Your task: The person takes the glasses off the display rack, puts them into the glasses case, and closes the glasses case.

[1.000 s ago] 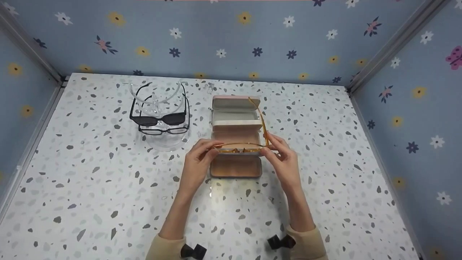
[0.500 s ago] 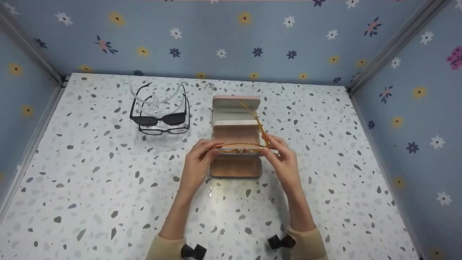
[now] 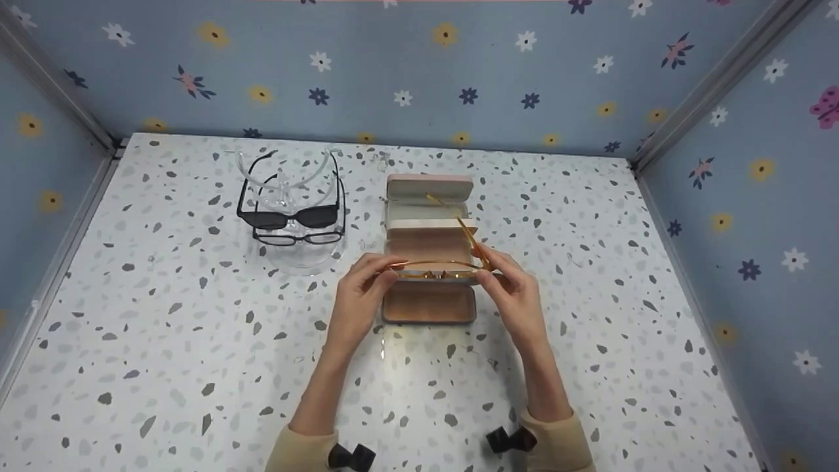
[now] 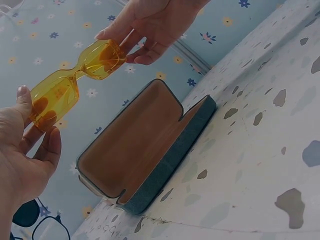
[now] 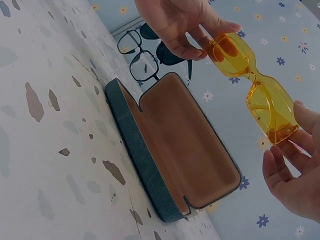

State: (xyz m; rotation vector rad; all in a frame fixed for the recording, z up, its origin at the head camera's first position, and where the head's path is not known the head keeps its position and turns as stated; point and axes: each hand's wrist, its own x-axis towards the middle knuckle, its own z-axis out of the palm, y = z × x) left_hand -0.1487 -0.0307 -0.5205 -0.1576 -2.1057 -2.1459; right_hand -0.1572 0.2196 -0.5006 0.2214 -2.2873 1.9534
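Yellow see-through glasses (image 4: pixel 55 95) are held level above an open case, one hand at each end. My left hand (image 3: pixel 357 298) pinches their left end between thumb and fingers. The right hand (image 3: pixel 521 298) pinches the right end, its fingers against the right temple arm (image 3: pixel 467 233), which slants back and inward. The other temple arm (image 3: pixel 436 261) lies folded along the frame. Below the glasses, the dark green glasses case (image 5: pixel 147 165) with brown lining stands with its lid raised; nothing shows inside it.
Behind the green case is a second open case (image 3: pixel 429 224), pale inside with a pinkish lid. To the left, a clear display stand (image 3: pixel 305 265) bears black sunglasses (image 3: pixel 314 216) and black-framed glasses (image 3: pixel 275 240). Flowered panels (image 3: pixel 419 65) enclose the speckled table (image 3: pixel 196 328).
The right temple arm of the yellow glasses has swung inward to the left, pushed by the right hand's fingers. Both hands keep their grip in nearly the same place.
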